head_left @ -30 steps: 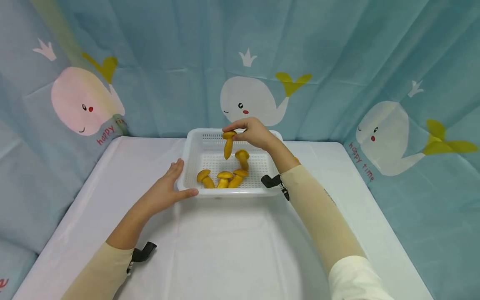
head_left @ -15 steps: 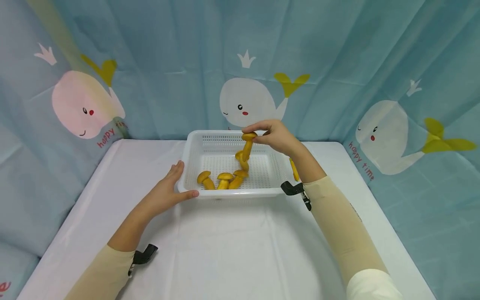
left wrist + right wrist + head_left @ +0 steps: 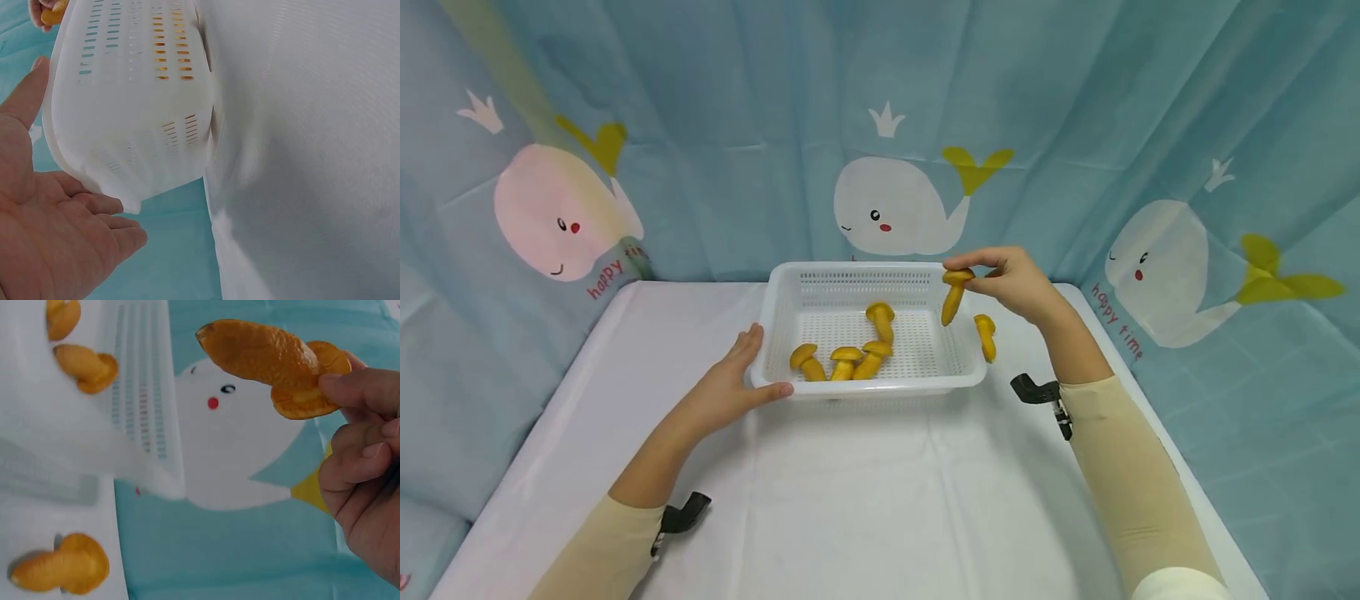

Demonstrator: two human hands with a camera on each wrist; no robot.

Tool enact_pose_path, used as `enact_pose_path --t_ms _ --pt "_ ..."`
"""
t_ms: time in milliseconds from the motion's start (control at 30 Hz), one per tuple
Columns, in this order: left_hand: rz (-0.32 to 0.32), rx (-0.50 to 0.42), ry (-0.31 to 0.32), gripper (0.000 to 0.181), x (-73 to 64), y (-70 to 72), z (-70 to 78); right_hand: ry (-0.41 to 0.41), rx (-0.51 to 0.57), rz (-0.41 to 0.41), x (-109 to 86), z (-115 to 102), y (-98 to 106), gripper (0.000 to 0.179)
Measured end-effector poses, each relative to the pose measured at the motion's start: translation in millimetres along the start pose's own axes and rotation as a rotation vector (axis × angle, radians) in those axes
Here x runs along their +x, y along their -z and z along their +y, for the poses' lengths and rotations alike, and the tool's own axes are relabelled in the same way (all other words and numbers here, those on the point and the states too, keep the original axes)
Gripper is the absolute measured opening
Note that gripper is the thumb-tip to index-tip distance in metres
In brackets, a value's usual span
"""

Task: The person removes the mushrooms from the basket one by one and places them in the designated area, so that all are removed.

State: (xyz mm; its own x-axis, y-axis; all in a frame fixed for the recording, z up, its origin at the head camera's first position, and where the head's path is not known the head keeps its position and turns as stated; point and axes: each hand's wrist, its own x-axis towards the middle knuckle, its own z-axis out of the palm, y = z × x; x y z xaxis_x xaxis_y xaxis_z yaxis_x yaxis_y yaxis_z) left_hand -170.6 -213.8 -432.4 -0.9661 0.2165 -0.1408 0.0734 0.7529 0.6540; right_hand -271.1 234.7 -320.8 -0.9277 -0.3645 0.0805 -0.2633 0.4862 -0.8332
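Observation:
My right hand [image 3: 1018,287] pinches a yellow-brown mushroom [image 3: 953,302] by its cap, over the right rim of a white perforated basket [image 3: 880,387]. The stem points down in the head view. In the right wrist view, thumb and fingers grip the cap of this mushroom [image 3: 259,353]. Several similar mushrooms [image 3: 874,358] lie inside the basket, towards its front and middle. My left hand [image 3: 722,387] rests at the basket's left front corner, thumb at the rim and fingers extended along the side. The left wrist view shows the palm [image 3: 59,244] beside the basket wall.
Another mushroom [image 3: 987,337] lies on the white tablecloth [image 3: 850,492], just right of the basket. A blue curtain [image 3: 730,125] with printed whales hangs behind the table and along both sides.
The right hand has carried the pinched mushroom rightward, from above the middle of the basket to its right rim. The mushroom on the table has come into full view. The left hand has stayed put.

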Motion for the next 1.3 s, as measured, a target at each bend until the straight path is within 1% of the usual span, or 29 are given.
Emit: enact_pose_path --t_ms 133,267,333,500,600,833,1000,1133,1300 --pt "0.004 -0.004 -0.001 0.126 0.8 -0.7 -2.3 -0.062 0.003 0.038 -14.0 12.9 11.9 0.029" --pt "-0.007 -0.008 0.012 0.128 0.7 -2.9 -3.4 -0.116 -0.007 0.051 -28.2 28.2 18.8 0.029" --pt "-0.009 -0.005 0.013 0.129 0.0 -3.9 -3.8 -0.129 -0.021 0.066 -34.0 36.9 21.6 0.029" --pt "-0.005 -0.004 -0.003 0.128 -1.6 -4.6 -4.0 -0.138 -0.010 0.126 -43.6 57.0 29.6 0.028" --pt "-0.002 -0.004 -0.006 0.127 -2.0 -4.3 -3.2 -0.172 0.009 0.127 -46.3 67.8 34.7 0.029" --pt "0.004 0.002 -0.004 0.125 -1.4 -4.0 -1.2 -0.256 0.026 0.104 -43.9 95.8 45.1 0.031" --pt "0.013 0.001 -0.004 0.124 -0.7 -3.0 -1.7 -0.284 0.027 0.086 -36.4 116.6 48.9 0.032" --pt "0.010 -0.008 0.000 0.124 -0.7 -3.0 -3.3 -0.337 0.039 0.052 -28.7 134.6 50.7 0.031" --pt "0.011 -0.005 -0.005 0.123 -0.3 -2.7 -3.6 -0.382 -0.015 -0.003 -19.9 154.4 53.9 0.032"
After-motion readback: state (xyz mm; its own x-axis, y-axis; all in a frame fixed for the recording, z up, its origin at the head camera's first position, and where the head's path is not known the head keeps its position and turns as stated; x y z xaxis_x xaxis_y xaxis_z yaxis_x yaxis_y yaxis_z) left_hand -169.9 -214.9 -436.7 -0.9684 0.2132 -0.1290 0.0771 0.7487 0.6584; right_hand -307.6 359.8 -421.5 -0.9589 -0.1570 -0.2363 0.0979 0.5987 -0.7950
